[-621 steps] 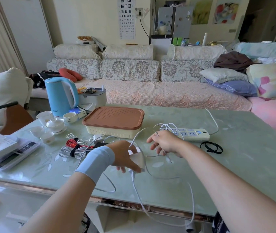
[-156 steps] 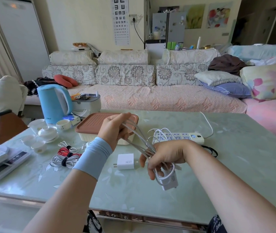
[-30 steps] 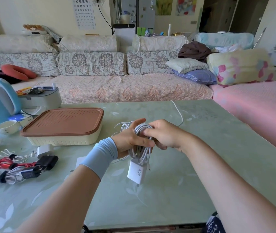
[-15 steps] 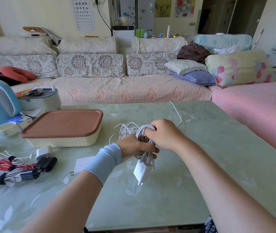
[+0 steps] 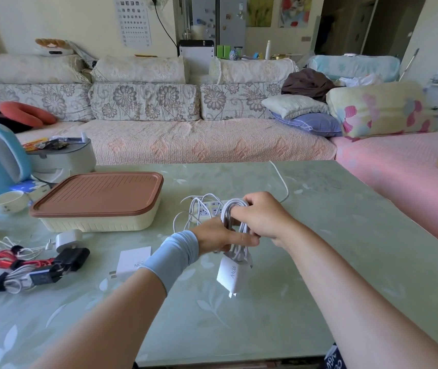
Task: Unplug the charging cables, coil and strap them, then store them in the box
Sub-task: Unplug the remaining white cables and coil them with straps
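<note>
Green glass table bearing a lidded box, its brown lid closed. Right of the box, above the tabletop, both hands hold a coiled white cable. The right hand has its fingers curled through the top of the loop. The left hand pinches the strands lower down between thumb and fingers. A white charger hangs beneath the coil. Front-left of the box lie strapped cable bundles.

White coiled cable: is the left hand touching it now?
Touching. The head view shows the left hand with its thumb pressed across the white coiled cable, which the right hand also grips.
</note>
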